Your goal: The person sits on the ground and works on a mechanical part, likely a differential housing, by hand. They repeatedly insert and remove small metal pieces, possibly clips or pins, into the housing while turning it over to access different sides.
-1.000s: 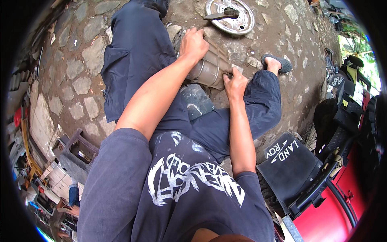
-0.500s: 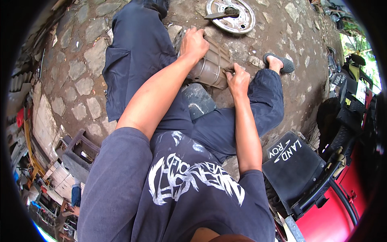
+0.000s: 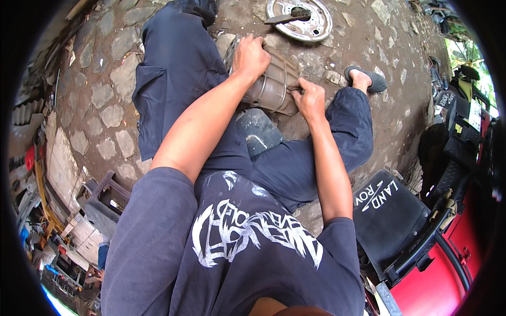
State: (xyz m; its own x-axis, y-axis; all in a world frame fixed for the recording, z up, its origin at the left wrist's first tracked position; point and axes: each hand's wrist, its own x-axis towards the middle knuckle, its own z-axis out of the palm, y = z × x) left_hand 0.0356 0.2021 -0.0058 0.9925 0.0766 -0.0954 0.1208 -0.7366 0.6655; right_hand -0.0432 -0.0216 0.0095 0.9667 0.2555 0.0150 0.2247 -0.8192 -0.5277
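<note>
Between my legs rests a brown-grey ribbed metal housing (image 3: pixel 274 79), tilted on the ground. My left hand (image 3: pixel 251 57) is closed over its far left edge, with the fingers curled over the rim. At the housing's right side is my right hand (image 3: pixel 310 98), its thumb and forefinger pinched together against the edge. Whatever lies between those fingertips is too small to make out. Just nearer than the housing, a dark grey worn block (image 3: pixel 258 131) shows between my thighs.
Beyond the housing lies a round pale metal plate (image 3: pixel 319 21) with a flat-handled tool (image 3: pixel 284 19) across it. Stones are set in the dirt floor (image 3: pixel 113 113). At the right stands a red vehicle (image 3: pixel 429 282) with a black mud flap (image 3: pixel 392 221). Assorted clutter fills the left edge.
My right hand has shifted slightly at the housing's edge, and its elbow has swung outward to the right. The left hand keeps its hold on the housing.
</note>
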